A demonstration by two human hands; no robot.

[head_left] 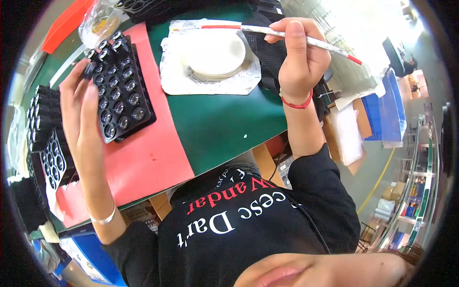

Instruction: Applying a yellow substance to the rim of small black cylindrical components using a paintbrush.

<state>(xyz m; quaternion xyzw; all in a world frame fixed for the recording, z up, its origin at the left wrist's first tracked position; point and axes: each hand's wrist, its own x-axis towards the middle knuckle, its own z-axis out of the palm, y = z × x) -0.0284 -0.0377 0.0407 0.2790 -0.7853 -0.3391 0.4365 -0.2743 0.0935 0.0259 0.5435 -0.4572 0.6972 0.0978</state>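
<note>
Brush (253, 29) near one o'clock, small black part (88, 71) at ten.
The right hand (306, 57), fingers curled closed, grips the brush; the left hand (79, 107) pinches the part, nearly closed, beside the black tray (144, 100). White dish (215, 53) at twelve.

Toward 12 to 1 o'clock from the middle of the view, a slim stick (267, 30), pale along its middle and red toward both ends, is held aslant, one end toward 9 o'clock, the other between 3 and 4. At 10 o'clock, a small black piece (88, 71), seemingly cylindrical though partly hidden, is pinched beside a black tray (149, 116) holding rows of glossy round pieces.
</note>
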